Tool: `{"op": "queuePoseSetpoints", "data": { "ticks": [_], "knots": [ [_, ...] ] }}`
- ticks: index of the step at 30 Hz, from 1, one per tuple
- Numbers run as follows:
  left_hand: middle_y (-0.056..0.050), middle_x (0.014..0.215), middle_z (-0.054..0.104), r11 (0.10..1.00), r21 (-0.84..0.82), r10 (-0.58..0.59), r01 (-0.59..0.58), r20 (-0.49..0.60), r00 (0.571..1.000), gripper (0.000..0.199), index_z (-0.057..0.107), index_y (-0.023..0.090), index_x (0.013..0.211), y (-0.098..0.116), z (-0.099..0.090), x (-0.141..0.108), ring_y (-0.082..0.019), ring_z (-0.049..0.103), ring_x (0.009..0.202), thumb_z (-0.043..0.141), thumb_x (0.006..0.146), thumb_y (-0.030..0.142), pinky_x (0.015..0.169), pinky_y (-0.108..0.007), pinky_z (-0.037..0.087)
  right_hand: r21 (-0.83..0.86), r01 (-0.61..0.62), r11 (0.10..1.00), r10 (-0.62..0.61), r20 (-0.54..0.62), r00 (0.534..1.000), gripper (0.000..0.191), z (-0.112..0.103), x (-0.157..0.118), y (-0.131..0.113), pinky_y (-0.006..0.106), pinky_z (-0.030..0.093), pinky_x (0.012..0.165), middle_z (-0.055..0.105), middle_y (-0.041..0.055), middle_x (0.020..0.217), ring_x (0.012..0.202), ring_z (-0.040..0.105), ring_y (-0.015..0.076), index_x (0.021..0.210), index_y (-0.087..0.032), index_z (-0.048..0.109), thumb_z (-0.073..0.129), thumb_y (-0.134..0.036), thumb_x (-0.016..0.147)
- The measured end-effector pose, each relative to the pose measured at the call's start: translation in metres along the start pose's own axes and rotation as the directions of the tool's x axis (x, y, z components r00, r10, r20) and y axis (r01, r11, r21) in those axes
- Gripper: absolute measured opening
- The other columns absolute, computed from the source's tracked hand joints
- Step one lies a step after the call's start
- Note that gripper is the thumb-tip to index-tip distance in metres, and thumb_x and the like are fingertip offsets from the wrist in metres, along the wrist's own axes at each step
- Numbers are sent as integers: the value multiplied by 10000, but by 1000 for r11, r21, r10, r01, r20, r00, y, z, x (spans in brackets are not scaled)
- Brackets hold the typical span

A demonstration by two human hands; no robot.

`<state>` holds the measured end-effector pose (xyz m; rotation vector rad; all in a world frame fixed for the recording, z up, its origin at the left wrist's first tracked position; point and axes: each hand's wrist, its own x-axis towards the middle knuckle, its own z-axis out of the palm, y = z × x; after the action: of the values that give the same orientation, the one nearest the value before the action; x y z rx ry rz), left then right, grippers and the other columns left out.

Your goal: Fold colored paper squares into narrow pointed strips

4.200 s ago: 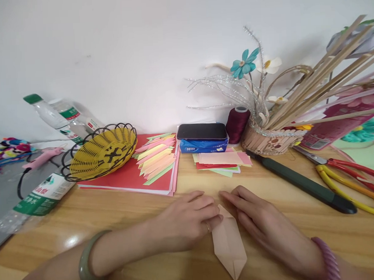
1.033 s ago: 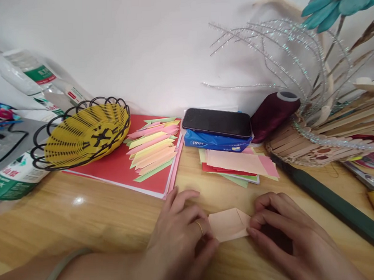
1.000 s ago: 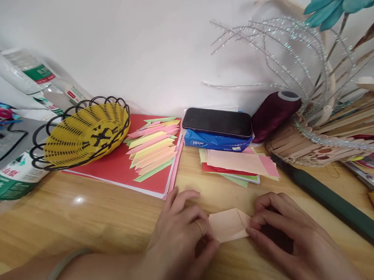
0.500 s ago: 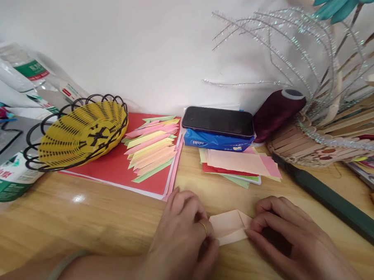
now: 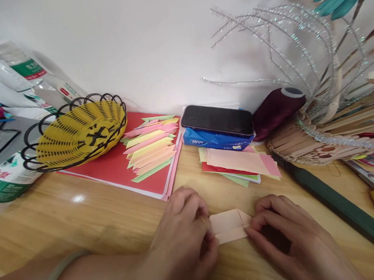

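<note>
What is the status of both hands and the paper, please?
Left hand and right hand pinching opposite ends of folded peach paper. Paper creased, low over table. Nothing between hands except paper.

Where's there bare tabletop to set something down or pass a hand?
Biggest: the wood between the red sheets and the left forearm. Narrower: between the flat paper strips and the folded paper; also between the right hand and the dark green tool. Crowded: along the wall, with basket, phone on blue pack, spool.
</note>
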<state>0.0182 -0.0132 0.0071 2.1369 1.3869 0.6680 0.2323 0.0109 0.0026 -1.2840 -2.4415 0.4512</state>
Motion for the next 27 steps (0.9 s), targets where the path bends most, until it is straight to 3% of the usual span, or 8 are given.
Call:
{"op": "queuePoseSetpoints", "data": {
  "ticks": [7, 12, 14, 16, 18, 21, 24, 27],
  "knots": [
    [-69, 858, 503, 997, 79, 1, -3, 31, 1000, 55, 525, 155, 661, 0, 2, -1, -252, 408, 958, 545, 681, 108, 825, -414, 440, 17, -49, 999, 49, -25, 998, 186, 1, 0, 1, 284, 440, 561, 543, 12, 718, 652, 535, 163, 685, -230, 493, 518, -350, 825],
    [-76, 903, 514, 980, 180, 88, -88, 6, 996, 60, 540, 162, 750, 2, 1, -2, -259, 421, 998, 532, 726, 107, 880, -451, 425, 16, -14, 1000, 14, 5, 1000, 155, 0, -1, -1, 297, 433, 601, 565, 23, 759, 698, 533, 168, 724, -229, 491, 470, -294, 863],
    [-60, 906, 527, 972, 221, 92, -74, -68, 993, 41, 555, 183, 796, 0, 6, -4, -239, 440, 1005, 540, 779, 149, 905, -425, 417, -32, 39, 999, -39, -8, 999, 165, -1, -3, -3, 305, 429, 609, 584, 32, 781, 711, 539, 171, 740, -228, 509, 440, -274, 883],
    [-31, 867, 537, 959, 279, 107, -53, -182, 978, 43, 564, 205, 829, -1, 13, -6, -209, 458, 990, 568, 823, 247, 948, -388, 386, -114, 174, 978, -179, -44, 983, 203, -2, -7, -6, 324, 428, 639, 620, 39, 824, 750, 558, 180, 824, -229, 557, 376, -253, 913],
    [6, 822, 543, 925, 351, 236, -146, -226, 945, 67, 577, 233, 860, -3, 19, -8, -174, 465, 951, 585, 842, 297, 1000, -356, 314, -211, 368, 906, -386, -52, 921, 295, -2, -14, -8, 346, 430, 714, 660, 38, 902, 835, 579, 188, 972, -229, 584, 296, -185, 926],
    [27, 843, 574, 839, 448, 411, -309, -150, 899, 111, 598, 279, 972, -4, 20, -14, -157, 454, 927, 560, 871, 250, 1014, -339, 228, -327, 497, 804, -527, -4, 850, 377, -1, -24, -10, 362, 418, 825, 674, 33, 1018, 961, 573, 195, 1104, -192, 568, 262, -111, 899],
    [-3, 924, 613, 775, 501, 462, -386, -31, 886, 224, 579, 213, 1101, -6, 17, -23, -167, 439, 993, 463, 910, 214, 1017, -332, 181, -371, 466, 803, -499, 9, 867, 379, 0, -32, -8, 378, 426, 848, 662, 48, 1071, 1001, 568, 206, 1128, -148, 565, 276, -121, 885],
    [-16, 972, 640, 750, 527, 474, -400, -5, 881, 290, 576, 166, 1125, -8, 12, -34, -161, 444, 1019, 352, 941, 187, 999, -309, 175, -374, 459, 806, -490, 13, 871, 398, 1, -35, -4, 375, 440, 851, 649, 50, 1108, 1024, 564, 205, 1186, -143, 539, 287, -126, 878]
  ]
}}
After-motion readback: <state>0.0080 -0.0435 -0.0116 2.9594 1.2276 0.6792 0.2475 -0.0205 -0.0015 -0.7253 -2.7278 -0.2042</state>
